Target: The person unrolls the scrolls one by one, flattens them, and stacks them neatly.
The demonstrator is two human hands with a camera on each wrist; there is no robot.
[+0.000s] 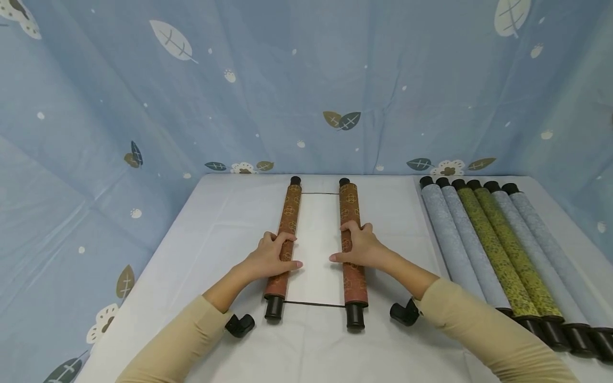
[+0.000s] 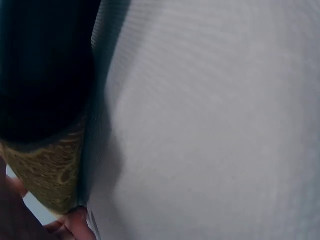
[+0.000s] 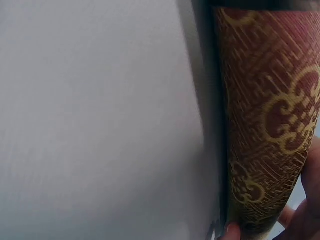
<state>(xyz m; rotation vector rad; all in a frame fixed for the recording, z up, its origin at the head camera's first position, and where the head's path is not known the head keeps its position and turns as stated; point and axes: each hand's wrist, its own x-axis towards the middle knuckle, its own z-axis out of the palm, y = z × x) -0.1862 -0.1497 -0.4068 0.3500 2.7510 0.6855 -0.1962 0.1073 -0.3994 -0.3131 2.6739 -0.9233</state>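
Observation:
A scroll lies partly unrolled on the white table, its red-brown, gold-patterned left roll (image 1: 289, 215) and right roll (image 1: 354, 284) standing apart. Between them shows a white strip (image 1: 316, 244) with thin dark lines at its far and near edges. Black knobs stick out at the roll ends. My left hand (image 1: 269, 258) grips the left roll, thumb on the inner side and fingers over it. The right hand (image 1: 361, 247) holds the right roll in the same way. Close up, the right wrist view shows the patterned roll (image 3: 270, 115); a black knob (image 2: 45, 60) fills the left wrist view's corner.
On the right lie several rolled scrolls side by side, light blue-grey ones (image 1: 447, 239) and green-yellow ones (image 1: 507, 250), with black end knobs. A blue leaf-printed curtain (image 1: 287, 96) hangs behind the white table (image 1: 210, 223). Small black devices (image 1: 239, 325) sit at both wrists.

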